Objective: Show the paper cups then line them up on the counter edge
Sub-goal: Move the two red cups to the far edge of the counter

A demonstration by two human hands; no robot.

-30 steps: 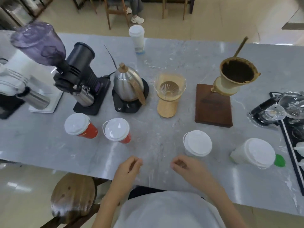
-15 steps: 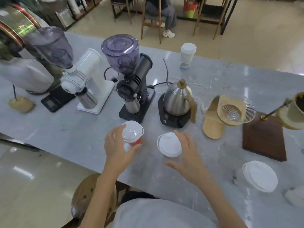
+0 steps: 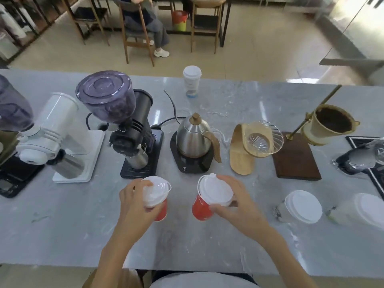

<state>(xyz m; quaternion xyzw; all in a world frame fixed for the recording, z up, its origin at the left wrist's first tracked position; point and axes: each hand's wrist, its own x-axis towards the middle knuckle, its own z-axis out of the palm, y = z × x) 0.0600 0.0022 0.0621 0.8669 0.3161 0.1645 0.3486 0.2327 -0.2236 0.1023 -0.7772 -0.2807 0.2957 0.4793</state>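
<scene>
The left hand [image 3: 135,204] is wrapped tight around one red cup [image 3: 159,201], fingers on its side just under the white lid. The right hand [image 3: 234,202] is clamped on the other red cup [image 3: 204,201], fingers curled over the lid and down the side. Both cups sit in the middle of the grey bench [image 3: 62,229], side by side but apart, in front of the person. Both cups lean, their tops tipped toward the person, and I cannot tell if their bottoms touch the bench.

The near edge of the bench lies below the hands, toward the person's body. So I think each cup has to come back and down that way, and be stood straight up.

Now the count. There are two red cups, one in each hand. There are two white cups with lids off to the right: one white cup [image 3: 301,206] close by, and a blurry cup [image 3: 361,210] past it. The right hand is nearer to both. One more tall cup [image 3: 191,81] stands at the far edge, well apart from both hands. That makes five cups.
</scene>
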